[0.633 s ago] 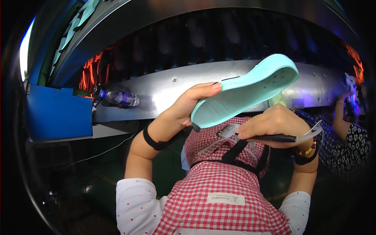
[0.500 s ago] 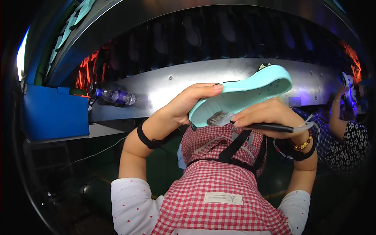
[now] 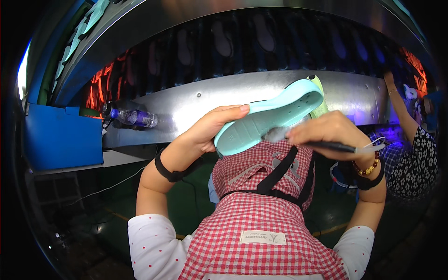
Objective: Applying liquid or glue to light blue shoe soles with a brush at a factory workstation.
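My left hand (image 3: 212,130) holds a mint-green shoe sole (image 3: 268,122) up in front of me, fingers curled along its upper edge and thumb tucked beneath, tread side facing me. The sole tilts, its far end raised toward the right, against the curved metal panel (image 3: 196,105) of the machine ahead. My right hand (image 3: 329,133) is closed around a thin black-handled brush (image 3: 326,146), whose pale bristles (blurred, so I can't make out much of them) meet the sole's lower edge near its middle. A yellow-green piece (image 3: 319,100) peeks out just behind the sole's raised end. On the ledge to my left lies a plastic bottle (image 3: 133,117) on its side, near a blue box (image 3: 60,137). Far right, another person's arm (image 3: 401,109) reaches up toward the machine, well apart from my hands.
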The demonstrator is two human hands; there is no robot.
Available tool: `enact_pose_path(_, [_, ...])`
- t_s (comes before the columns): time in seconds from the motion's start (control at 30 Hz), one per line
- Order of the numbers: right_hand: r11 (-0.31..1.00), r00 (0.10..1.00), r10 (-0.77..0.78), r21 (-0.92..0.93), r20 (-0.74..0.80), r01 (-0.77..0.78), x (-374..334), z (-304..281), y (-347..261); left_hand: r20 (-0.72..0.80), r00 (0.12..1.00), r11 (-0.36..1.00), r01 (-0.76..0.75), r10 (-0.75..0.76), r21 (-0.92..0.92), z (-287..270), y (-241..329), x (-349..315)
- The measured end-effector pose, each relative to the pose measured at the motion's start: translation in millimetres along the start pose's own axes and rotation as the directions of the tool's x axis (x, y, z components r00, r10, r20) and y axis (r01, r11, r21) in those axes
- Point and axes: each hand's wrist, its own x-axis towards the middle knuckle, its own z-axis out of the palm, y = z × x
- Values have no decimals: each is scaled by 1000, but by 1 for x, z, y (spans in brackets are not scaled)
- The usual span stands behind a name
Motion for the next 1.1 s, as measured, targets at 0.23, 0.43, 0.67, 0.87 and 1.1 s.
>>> enact_pose_path(0.23, [974, 981, 194, 124, -17, -190, -19, 12, 8, -49, 996, 993, -66, 71, 95, -6, 1, -7])
enact_pose_path(0.43, [739, 889, 398, 654, -228, -163, 8, 44, -10, 62, 992, 932, -83, 111, -352, 14, -11, 13])
enact_pose_path(0.67, [798, 764, 381, 603, -521, 13, 7, 68, 9, 42, 983, 885, -143, 180, -444, 14, -26, 21])
enact_pose_path(0.87, [917, 753, 301, 395, -585, -60, 4, 72, 13, 22, 975, 884, -191, 221, -427, 19, -28, 21])
enact_pose_path(1.1, [982, 692, 165, 179, -703, -51, 10, 75, 14, 10, 951, 843, -268, 308, -467, 9, -31, 27])
